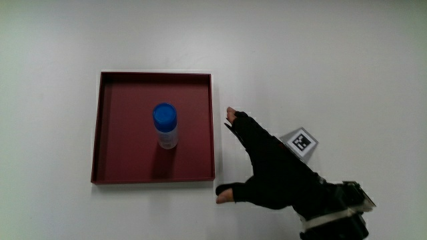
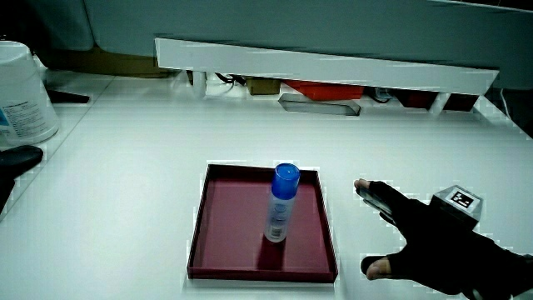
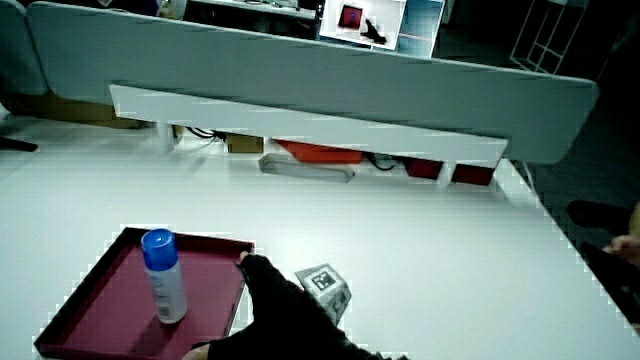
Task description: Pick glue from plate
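A glue bottle [image 1: 165, 126] with a blue cap and pale body stands upright near the middle of a square dark red plate [image 1: 113, 167]. In both side views the bottle [image 2: 281, 204] [image 3: 164, 275] stands upright on the plate [image 2: 221, 246] [image 3: 100, 310]. The hand [image 1: 250, 163] in its black glove lies just beside the plate's edge, fingers spread and holding nothing, apart from the bottle. The hand [image 2: 400, 229] [image 3: 270, 300] carries a patterned cube [image 1: 300, 142] on its back.
A low white partition [image 2: 333, 71] runs along the table's edge farthest from the person. A white container [image 2: 23, 92] stands at the table's corner in a side view, with a dark object [image 2: 17, 158] nearer to the person than it.
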The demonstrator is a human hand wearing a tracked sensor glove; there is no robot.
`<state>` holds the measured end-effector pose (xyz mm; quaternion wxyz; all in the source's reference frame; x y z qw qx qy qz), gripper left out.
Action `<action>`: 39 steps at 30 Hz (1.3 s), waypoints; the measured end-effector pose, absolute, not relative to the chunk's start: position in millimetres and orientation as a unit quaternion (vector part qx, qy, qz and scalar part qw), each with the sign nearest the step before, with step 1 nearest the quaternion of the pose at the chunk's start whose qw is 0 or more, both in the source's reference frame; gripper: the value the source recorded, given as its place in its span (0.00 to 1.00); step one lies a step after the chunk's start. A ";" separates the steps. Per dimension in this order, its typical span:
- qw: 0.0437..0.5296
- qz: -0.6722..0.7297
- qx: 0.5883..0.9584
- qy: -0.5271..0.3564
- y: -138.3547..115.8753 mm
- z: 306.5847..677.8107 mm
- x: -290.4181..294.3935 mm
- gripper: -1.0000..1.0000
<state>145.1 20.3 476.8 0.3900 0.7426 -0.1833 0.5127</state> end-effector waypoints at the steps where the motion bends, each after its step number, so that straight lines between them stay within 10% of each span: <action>1: 0.391 0.518 0.739 -0.182 16.7 478.8 141.4 0.50; 39: 0.400 0.616 0.653 -0.185 -41.2 528.1 40.7 0.53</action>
